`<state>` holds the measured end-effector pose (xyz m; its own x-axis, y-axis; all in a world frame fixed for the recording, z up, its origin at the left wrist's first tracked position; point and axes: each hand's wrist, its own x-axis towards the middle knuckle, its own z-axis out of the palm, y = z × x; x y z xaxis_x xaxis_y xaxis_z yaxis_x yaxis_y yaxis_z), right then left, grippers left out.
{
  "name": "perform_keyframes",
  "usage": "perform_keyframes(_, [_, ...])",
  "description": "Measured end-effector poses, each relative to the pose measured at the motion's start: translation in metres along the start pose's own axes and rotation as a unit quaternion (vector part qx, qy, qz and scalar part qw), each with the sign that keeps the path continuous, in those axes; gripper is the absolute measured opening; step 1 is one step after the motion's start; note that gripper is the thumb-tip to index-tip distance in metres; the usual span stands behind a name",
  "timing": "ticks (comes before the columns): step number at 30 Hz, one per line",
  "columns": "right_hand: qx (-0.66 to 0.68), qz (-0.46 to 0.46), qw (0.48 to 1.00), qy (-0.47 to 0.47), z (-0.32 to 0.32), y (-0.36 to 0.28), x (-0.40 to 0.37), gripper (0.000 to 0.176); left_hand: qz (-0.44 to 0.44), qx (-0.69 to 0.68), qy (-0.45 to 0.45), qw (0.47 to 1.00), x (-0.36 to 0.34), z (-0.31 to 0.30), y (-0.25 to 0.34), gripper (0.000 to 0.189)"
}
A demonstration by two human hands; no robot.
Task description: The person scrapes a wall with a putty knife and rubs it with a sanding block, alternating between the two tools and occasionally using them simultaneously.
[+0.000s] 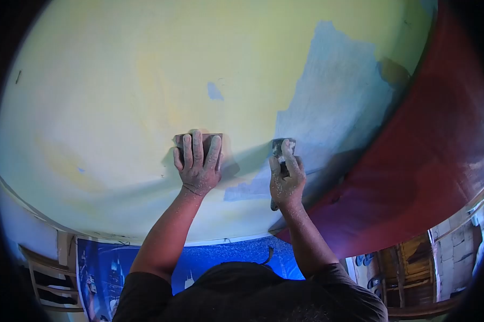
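Both of my arms reach out to a pale yellow and white painted surface (pixel 118 96). My left hand (pixel 200 166) lies on a reddish-brown piece of sandpaper (pixel 216 138), its fingers spread and pressing it to the surface. Dust coats both hands. To the right, my right hand (pixel 288 180) is wrapped round a putty knife (pixel 277 144) with a dark, smeared blade. The blade rests at the edge of a large grey-blue patch (pixel 336 86). Part of the knife's handle is hidden by my palm, and its end shows below the hand.
A dark red surface (pixel 413 161) borders the painted one on the right. Below are a blue printed banner (pixel 209 252), a wooden rack (pixel 51 268) at left, and sandals (pixel 364 260) near a wooden frame (pixel 408 268) at right. A smaller grey-blue patch (pixel 215 92) lies above my left hand.
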<state>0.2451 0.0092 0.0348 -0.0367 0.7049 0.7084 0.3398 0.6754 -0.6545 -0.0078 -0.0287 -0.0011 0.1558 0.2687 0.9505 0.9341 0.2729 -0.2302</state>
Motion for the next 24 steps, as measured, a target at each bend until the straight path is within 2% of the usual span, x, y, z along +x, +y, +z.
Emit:
perform_keyframes(9, [-0.004,-0.012,1.0,0.007,0.001,-0.003,0.008,0.054,0.006,-0.013,0.008,1.0,0.003,-0.001,-0.001,0.047])
perform_keyframes(14, [0.018,0.011,1.0,0.01,-0.002,-0.02,0.019,0.055,-0.001,-0.021,-0.003,1.0,0.001,-0.005,0.001,0.046])
perform_keyframes(20, [0.003,-0.037,0.999,0.026,-0.001,-0.016,0.02,0.054,-0.001,-0.024,0.001,1.0,0.004,-0.003,0.0,0.045])
perform_keyframes(23, [0.032,0.004,0.999,0.013,-0.006,-0.036,0.037,0.054,0.002,-0.02,-0.001,1.0,0.002,-0.004,0.0,0.046])
perform_keyframes(24, [0.027,-0.025,0.999,0.023,-0.004,-0.031,0.037,0.054,0.002,-0.016,0.001,1.0,0.002,-0.003,-0.001,0.047])
